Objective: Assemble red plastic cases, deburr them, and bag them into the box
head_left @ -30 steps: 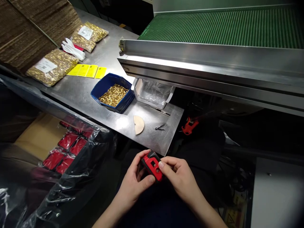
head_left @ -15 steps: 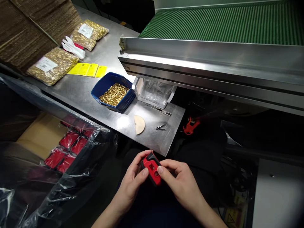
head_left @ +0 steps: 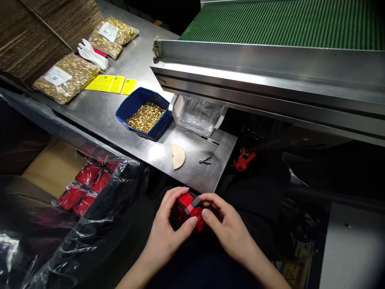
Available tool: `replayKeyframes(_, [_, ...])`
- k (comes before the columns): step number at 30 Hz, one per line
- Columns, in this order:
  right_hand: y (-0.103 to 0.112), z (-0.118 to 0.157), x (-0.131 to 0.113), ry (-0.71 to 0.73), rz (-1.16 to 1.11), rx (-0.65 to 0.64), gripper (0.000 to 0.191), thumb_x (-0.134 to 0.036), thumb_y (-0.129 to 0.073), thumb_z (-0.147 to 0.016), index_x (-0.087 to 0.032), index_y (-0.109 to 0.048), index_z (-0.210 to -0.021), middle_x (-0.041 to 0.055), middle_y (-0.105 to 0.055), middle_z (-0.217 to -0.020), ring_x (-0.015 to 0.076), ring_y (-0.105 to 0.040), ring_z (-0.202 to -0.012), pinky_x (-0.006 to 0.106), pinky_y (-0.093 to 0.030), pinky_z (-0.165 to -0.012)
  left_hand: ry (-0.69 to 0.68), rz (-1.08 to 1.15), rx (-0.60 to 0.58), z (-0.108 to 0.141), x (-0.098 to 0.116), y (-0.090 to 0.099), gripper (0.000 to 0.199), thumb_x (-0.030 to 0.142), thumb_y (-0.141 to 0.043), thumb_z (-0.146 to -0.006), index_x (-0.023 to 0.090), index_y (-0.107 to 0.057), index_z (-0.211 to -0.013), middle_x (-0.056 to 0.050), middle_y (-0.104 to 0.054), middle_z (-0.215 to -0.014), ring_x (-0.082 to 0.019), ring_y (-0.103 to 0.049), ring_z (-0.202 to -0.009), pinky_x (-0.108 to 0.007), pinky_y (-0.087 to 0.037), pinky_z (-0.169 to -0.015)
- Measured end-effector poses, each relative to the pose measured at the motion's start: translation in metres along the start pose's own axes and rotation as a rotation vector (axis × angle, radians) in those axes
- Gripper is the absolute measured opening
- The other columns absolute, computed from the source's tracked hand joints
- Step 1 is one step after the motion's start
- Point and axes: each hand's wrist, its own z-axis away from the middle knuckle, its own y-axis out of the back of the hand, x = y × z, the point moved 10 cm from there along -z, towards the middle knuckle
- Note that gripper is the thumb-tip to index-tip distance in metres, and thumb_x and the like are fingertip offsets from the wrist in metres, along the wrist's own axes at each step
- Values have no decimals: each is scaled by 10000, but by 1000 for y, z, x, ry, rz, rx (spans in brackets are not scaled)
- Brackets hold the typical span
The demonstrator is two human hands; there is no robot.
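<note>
Low in front of my body I hold a small red-and-black plastic device (head_left: pixel 187 200) between both hands. My left hand (head_left: pixel 168 226) wraps around its left side, thumb on the lower face. My right hand (head_left: pixel 230 228) pinches its right edge between thumb and fingers. The device's underside and part of its front are hidden by my fingers. Beyond it on the metal table (head_left: pixel 192 176) lie a beige half-round piece (head_left: pixel 178 157) and a small metal tool (head_left: pixel 205 159) whose kind I cannot make out.
A blue bin (head_left: pixel 164 130) holds small brass-coloured parts, beside a clear-bag-lined bin (head_left: pixel 198 116). Behind are bagged parts (head_left: pixel 67 76), yellow labels (head_left: pixel 105 83) and white gloves (head_left: pixel 90 54). A green conveyor (head_left: pixel 270 24) stands right; wrapped red pieces (head_left: pixel 87 173) sit in a plastic-lined box left.
The device has been turned in my hands, so a red-and-grey end now faces up. My left thumb has moved right, closer to my right thumb. The view has shifted slightly.
</note>
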Motion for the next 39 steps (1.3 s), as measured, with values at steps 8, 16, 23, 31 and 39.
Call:
replayKeyframes(8, [-16, -3, 1, -46, 2, -57, 295, -202, -660, -937, -290, -642, -1218, -9, -715, -1160, 178, -685, -1014, 301, -533, -915, -56, -233, -37, 3, -3, -9, 596, 205, -797, -793, 301, -680, -1369, -101, -589, -1422, -347, -554, -1324, -434, -462, -1134])
replayKeyframes(16, [-15, -8, 16, -49, 30, 73, 212, -437, -636, -994, -225, -647, -985, -13, -682, -886, 153, -630, -782, 258, -480, -705, -144, -396, -53, 6, -15, -15, 577, 241, -726, -834, 275, -613, -1399, -102, -583, -1433, -313, -580, -1320, -485, -509, -1110])
replayKeyframes(23, [-2, -6, 28, -25, -54, 44, 414, -571, -422, -1073, -254, -634, -1233, 30, -680, -1020, 188, -631, -903, 291, -486, -816, -126, -306, -26, 2, -6, -6, 554, 346, -788, -829, 301, -639, -1360, -90, -583, -1437, -320, -568, -1327, -492, -454, -1149])
replayKeyframes(31, [-12, 9, 7, 103, 46, -180, 286, -489, -664, -980, -239, -763, -1077, 38, -702, -1051, 231, -642, -1027, 326, -459, -951, 311, 338, -102, 1, -45, -16, 431, 492, -708, -906, 287, -696, -1285, -78, -711, -1243, -304, -653, -1145, -405, -544, -949])
replayKeyframes(39, [-11, -5, 38, -186, -368, -28, 323, -478, -762, -909, -155, -757, -897, 18, -697, -758, 142, -621, -692, 243, -474, -675, 593, 467, -265, 18, -80, -50, 513, 626, -510, -992, 193, -777, -1057, -64, -790, -1047, -260, -682, -1015, -382, -480, -1018])
